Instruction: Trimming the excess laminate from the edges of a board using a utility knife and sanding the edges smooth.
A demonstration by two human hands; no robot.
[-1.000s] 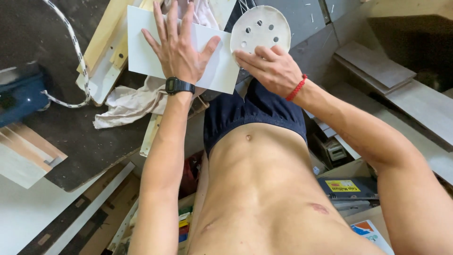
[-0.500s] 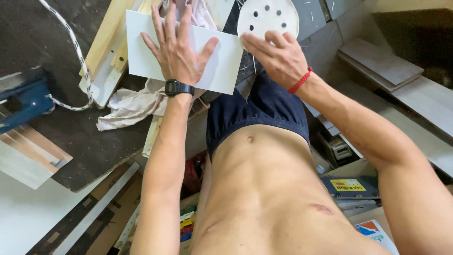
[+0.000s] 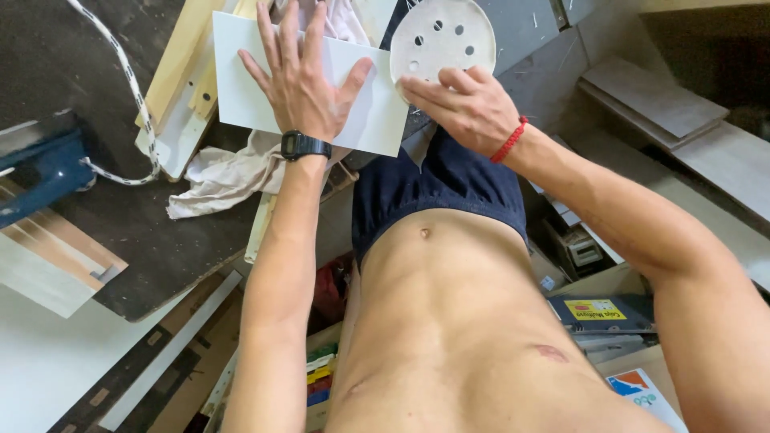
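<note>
Head view. Left hand (image 3: 301,76) lies flat, fingers spread wide, pressing a white rectangular panel (image 3: 365,112) onto the dark workbench (image 3: 96,96); nothing gripped, only held down by the palm. Right hand (image 3: 465,104) pinches the lower edge of a round white sanding disc (image 3: 445,36), fingers narrow, closed on it. The disc has several punched holes and sits just beyond the panel's right edge, overlapping its corner.

Judgement: disc looks thin, light and flexible, gritty on one face, likely to crease if bent; best held at the rim. Panel looks stiff, smooth-faced, prone to sliding unless pinned. A crumpled cloth (image 3: 216,180) lies under the panel's near edge.
</note>
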